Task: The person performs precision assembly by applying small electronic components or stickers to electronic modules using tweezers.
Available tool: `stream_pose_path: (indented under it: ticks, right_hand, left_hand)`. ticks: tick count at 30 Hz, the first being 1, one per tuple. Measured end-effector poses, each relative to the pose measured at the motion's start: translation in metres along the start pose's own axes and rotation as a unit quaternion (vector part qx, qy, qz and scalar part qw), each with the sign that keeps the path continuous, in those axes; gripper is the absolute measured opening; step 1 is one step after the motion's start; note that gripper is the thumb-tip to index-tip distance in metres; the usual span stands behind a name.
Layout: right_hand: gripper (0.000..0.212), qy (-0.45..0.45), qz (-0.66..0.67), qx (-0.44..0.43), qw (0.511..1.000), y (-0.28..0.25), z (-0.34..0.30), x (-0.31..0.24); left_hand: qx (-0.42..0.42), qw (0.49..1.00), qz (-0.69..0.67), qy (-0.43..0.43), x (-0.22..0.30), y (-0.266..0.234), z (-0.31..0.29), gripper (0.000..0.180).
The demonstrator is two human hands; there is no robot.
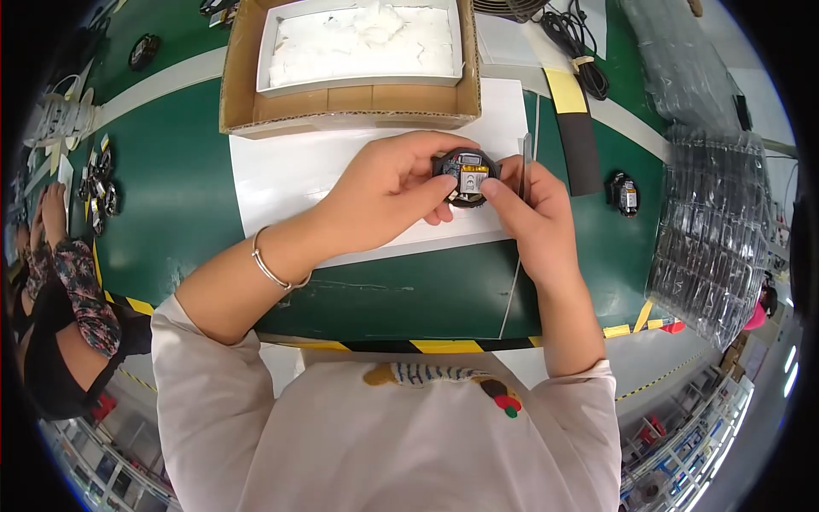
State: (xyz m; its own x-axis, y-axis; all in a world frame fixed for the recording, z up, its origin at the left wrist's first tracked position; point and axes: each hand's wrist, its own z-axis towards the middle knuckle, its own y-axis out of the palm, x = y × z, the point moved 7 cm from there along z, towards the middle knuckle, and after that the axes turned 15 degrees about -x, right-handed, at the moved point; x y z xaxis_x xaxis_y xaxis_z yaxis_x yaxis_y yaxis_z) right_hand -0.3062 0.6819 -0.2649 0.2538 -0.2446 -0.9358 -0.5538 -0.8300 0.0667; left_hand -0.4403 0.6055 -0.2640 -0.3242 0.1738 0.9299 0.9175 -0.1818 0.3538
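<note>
Holding a round black module (466, 177) up over the white sheet (290, 196), both hands on it. Left hand (397, 186) is closed on its left rim, thumb over the face. Right hand (539, 213) has its thumb at the right rim and also grips a thin metal tool (526, 160), tip away from the body; type can't be told. Edges: cardboard box (350, 125) wall sits just beyond the grip, tight that way. Widest room is on the body side, across green tabletop (384, 299) to its striped edge, and left of the sheet. To the right, the black-and-yellow strip (582, 158) lies near, then another module (625, 194), then clear plastic packaging (708, 230). Open face points up at the camera, innards showing; outline is round, so no clear long axis. Far left of grip: module pile (101, 189).
</note>
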Motion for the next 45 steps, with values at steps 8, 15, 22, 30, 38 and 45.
stream_pose_path:
  ticks: [8, 15, 22, 30, 38, 45]
  right_hand:
    - [0.018, -0.013, -0.020, -0.026, 0.999, 0.010, 0.000, -0.005]
    - [0.020, 0.010, -0.005, -0.013, 1.000, 0.003, 0.002, -0.001]
    - [0.024, -0.097, -0.121, -0.015, 0.988, -0.005, 0.000, -0.021]
    - [0.025, -0.062, -0.223, 0.258, 0.938, -0.189, -0.094, -0.051]
    - [0.045, 0.068, -0.409, 0.400, 0.818, -0.206, -0.100, -0.039]
    - [0.067, 0.132, -0.500, 0.368, 0.773, -0.163, -0.098, -0.063]
  left_hand:
    - [-0.024, 0.970, 0.243, -0.009, 0.007, 0.011, 0.003, 0.018]
    - [0.012, 0.939, 0.344, 0.016, 0.009, 0.019, 0.011, 0.021]
    - [0.058, 0.967, 0.242, 0.047, 0.002, 0.017, 0.001, 0.024]
    - [-0.027, 0.958, 0.285, 0.000, 0.000, 0.033, -0.002, 0.013]
    - [-0.008, 0.946, 0.323, 0.028, 0.005, 0.042, -0.008, 0.009]
    - [-0.012, 0.930, 0.362, 0.062, 0.018, 0.053, -0.012, 0.009]
